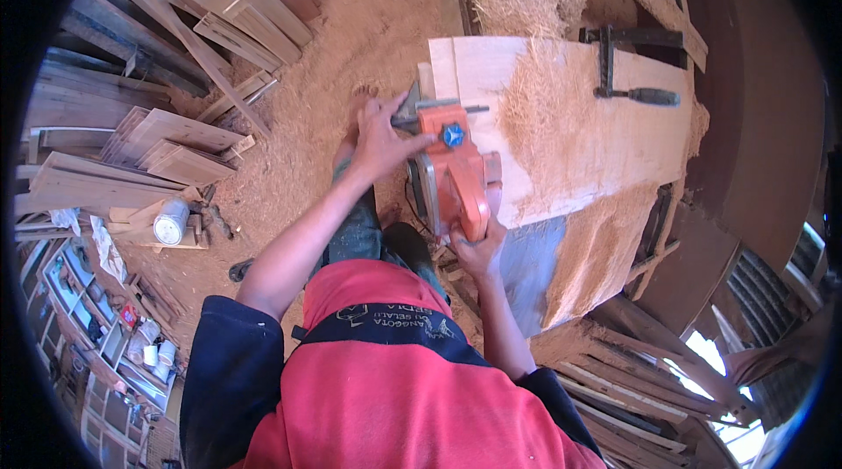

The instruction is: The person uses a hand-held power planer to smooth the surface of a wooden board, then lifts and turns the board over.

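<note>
Orange planer (454,173) at board (570,131) edge, both hands (379,138) gripping

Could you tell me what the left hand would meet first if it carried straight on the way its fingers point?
The left hand points right, fingertips at the front of the orange electric planer. It would likely meet the planer's blue front knob first; depth is hard to judge.
</note>
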A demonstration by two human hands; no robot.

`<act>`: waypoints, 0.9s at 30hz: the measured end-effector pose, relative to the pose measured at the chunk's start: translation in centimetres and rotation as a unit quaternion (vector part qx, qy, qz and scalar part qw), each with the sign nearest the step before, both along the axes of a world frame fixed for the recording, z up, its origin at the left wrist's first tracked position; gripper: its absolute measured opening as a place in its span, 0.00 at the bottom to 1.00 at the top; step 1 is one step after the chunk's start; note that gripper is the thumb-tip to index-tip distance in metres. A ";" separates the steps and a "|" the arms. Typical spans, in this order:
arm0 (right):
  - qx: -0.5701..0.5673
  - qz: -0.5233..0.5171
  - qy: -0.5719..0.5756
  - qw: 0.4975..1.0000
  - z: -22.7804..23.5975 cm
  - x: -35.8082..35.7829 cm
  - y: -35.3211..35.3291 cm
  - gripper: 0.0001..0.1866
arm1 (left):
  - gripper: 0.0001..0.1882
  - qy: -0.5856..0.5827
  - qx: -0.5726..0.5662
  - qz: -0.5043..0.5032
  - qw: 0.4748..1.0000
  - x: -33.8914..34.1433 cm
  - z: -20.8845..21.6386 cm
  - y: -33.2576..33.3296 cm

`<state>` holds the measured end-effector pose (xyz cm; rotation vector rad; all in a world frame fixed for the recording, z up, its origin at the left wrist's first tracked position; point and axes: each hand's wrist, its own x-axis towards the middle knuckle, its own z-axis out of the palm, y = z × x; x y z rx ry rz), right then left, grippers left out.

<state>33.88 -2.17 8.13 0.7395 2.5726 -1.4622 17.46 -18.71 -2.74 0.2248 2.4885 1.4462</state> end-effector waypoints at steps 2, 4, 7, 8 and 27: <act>0.012 0.013 0.010 1.000 -1.3 -3.6 0.2 0.14 | 0.46 -0.035 0.009 0.009 0.999 -4.2 -1.2 -0.2; 0.024 0.022 0.019 0.999 -1.8 -7.6 0.0 0.15 | 0.46 -0.070 0.019 0.013 0.997 -8.7 -0.1 -0.5; 0.015 0.015 0.055 0.998 -1.6 -13.6 -0.5 0.14 | 0.45 -0.107 0.112 -0.027 0.988 -14.5 0.8 -0.7; 0.048 0.035 0.074 0.996 -2.1 -15.0 -0.4 0.16 | 0.43 -0.050 0.126 -0.015 0.991 -16.0 -0.3 -0.8; 0.045 -0.015 0.000 0.999 -0.6 13.7 -0.7 0.16 | 0.52 -0.070 0.033 -0.012 0.997 13.3 -0.8 0.1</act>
